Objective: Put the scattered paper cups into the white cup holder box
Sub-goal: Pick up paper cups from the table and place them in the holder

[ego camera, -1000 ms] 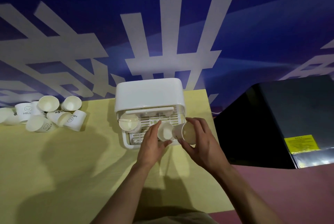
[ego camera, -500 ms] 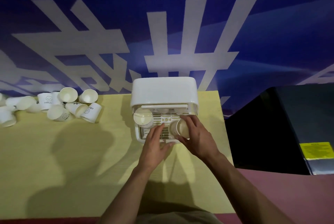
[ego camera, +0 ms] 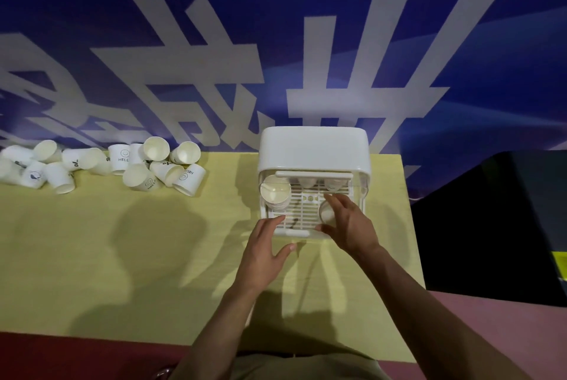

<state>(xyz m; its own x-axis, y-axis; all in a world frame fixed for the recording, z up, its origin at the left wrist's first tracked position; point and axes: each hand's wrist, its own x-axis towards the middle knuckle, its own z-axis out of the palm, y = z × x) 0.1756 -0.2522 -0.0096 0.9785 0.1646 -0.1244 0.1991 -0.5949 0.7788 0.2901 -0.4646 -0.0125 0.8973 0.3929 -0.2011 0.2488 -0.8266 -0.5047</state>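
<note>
Gripping one paper cup [ego camera: 325, 214] at the white cup holder box's [ego camera: 313, 149] near-right tray corner, right hand [ego camera: 349, 223] curls round it. Left hand [ego camera: 264, 252] hovers open, just left. One stack [ego camera: 275, 192] occupies the far-left corner.

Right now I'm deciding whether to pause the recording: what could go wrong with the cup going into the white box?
1. The right hand holds a white paper cup at the front right corner of the white plastic cup holder box; released tilted, it might tip off the slotted tray.
2. The left hand, open at the tray's front edge, could nudge the box.
</note>
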